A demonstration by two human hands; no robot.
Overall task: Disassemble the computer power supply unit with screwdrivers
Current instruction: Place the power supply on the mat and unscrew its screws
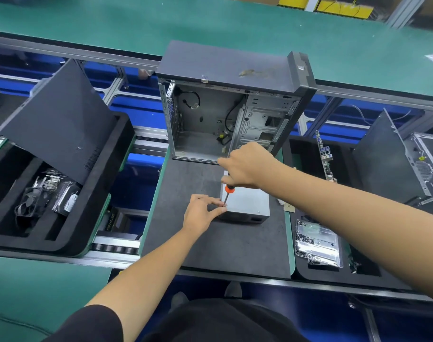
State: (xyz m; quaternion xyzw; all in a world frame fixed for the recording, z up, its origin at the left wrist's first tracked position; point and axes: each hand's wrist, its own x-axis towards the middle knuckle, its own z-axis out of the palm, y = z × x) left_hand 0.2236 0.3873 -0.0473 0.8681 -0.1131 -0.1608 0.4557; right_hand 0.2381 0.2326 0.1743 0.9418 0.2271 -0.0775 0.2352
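Power supply unit [247, 202] on mat, right hand [247, 166] gripping screwdriver [228, 193], left hand [202, 213] pinching its tip

- The small grey box-shaped power supply unit [247, 202] has smooth, dull-sheened sheet metal.
- The orange-collared screwdriver [227, 195] has a glossy plastic collar and thin bright metal shaft.
- The dark grey work mat [203, 245] looks matt, slightly scuffed.
- The open grey computer case [210, 124] shows bare matt metal inside.
- The black foam tray [107, 169] looks soft, matt.
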